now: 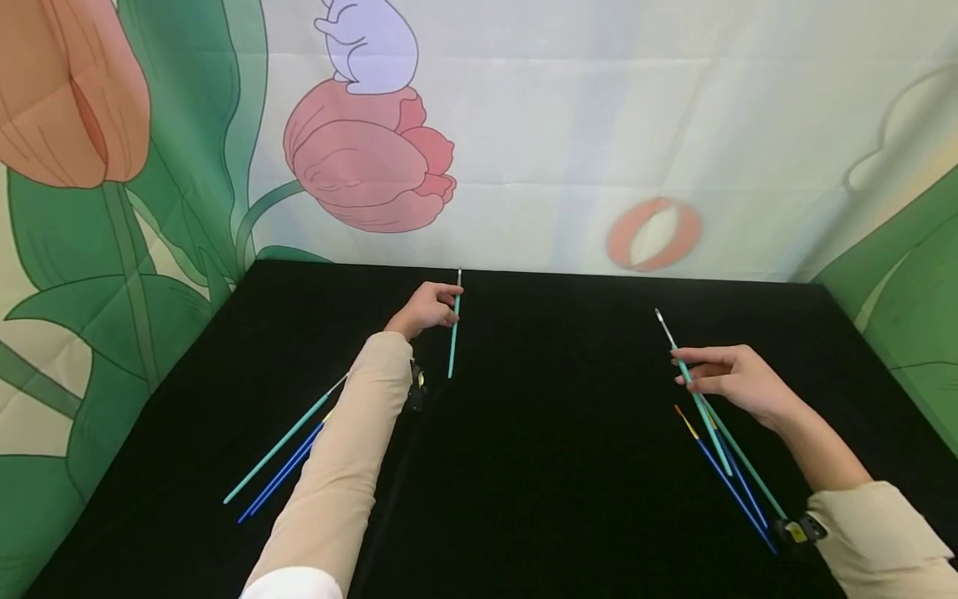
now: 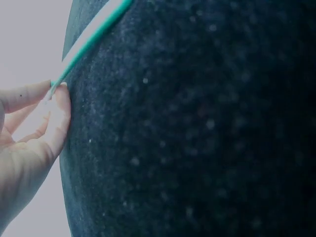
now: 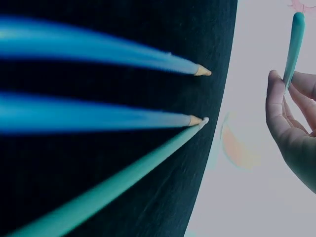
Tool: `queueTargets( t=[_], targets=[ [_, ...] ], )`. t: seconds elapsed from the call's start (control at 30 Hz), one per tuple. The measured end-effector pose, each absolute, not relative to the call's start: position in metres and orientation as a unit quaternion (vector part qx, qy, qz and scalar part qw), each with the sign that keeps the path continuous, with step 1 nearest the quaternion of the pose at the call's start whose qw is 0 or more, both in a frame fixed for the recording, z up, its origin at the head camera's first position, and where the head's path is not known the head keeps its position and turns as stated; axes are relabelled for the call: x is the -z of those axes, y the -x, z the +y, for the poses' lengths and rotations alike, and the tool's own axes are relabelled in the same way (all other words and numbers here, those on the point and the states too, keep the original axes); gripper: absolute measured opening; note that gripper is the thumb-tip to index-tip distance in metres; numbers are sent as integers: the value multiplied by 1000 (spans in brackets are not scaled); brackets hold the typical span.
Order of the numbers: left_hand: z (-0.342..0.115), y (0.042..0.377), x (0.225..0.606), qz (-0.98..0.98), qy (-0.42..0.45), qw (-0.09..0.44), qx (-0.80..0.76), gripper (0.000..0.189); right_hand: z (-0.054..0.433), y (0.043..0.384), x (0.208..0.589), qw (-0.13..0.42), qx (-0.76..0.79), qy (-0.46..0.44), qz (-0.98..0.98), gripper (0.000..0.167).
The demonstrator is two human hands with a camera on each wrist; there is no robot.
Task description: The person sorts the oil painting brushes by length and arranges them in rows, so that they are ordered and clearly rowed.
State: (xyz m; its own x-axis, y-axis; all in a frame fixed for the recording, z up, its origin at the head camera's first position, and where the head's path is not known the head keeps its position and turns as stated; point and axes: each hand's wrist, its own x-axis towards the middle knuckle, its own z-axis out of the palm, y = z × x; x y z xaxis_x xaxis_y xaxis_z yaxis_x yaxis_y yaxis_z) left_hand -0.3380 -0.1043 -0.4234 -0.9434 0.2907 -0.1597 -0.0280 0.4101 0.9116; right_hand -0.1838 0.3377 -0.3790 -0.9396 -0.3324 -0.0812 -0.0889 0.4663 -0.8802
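Near the back edge of the cloth, my left hand (image 1: 427,309) pinches a teal paintbrush (image 1: 453,345) between thumb and fingers, its bristle end pointing away. The left wrist view shows the thumb and a fingertip meeting on that brush (image 2: 94,39). Over on the right, my right hand (image 1: 737,383) pinches another teal paintbrush (image 1: 714,437), bristles up and to the left. Below this hand lie two blue paintbrushes (image 1: 724,474) and a green one (image 1: 756,478). Beside my left forearm rest a teal paintbrush (image 1: 277,449) and blue paintbrushes (image 1: 280,481), their bristle ends partly hidden by the sleeve.
Black cloth (image 1: 554,433) covers the table. Behind it hangs a printed curtain (image 1: 539,150) with tulips and a rabbit, reaching down both sides. A small dark device (image 1: 799,530) sits at the right cuff, and a similar one (image 1: 416,387) is by the left wrist.
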Motion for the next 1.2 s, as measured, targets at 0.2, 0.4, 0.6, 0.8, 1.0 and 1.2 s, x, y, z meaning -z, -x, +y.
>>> queueTargets(
  t=[0.2, 0.4, 0.6, 0.8, 1.0, 1.2],
  targets=[
    [-101, 339, 423, 833, -84, 162, -522, 57, 322, 191, 376, 119, 503, 126, 847, 47],
    [-102, 338, 424, 843, -90, 167, -503, 57, 300, 200, 374, 125, 532, 128, 828, 48],
    [-106, 339, 427, 844, -96, 177, -496, 59, 281, 208, 373, 123, 537, 132, 824, 49],
    [-111, 340, 427, 849, -107, 194, -480, 65, 265, 217, 374, 124, 554, 137, 812, 50],
    [-112, 340, 427, 849, -109, 197, -478, 68, 250, 226, 379, 124, 580, 134, 794, 51],
    [-111, 340, 428, 848, -104, 194, -482, 67, 237, 233, 383, 125, 599, 125, 781, 50]
  ],
)
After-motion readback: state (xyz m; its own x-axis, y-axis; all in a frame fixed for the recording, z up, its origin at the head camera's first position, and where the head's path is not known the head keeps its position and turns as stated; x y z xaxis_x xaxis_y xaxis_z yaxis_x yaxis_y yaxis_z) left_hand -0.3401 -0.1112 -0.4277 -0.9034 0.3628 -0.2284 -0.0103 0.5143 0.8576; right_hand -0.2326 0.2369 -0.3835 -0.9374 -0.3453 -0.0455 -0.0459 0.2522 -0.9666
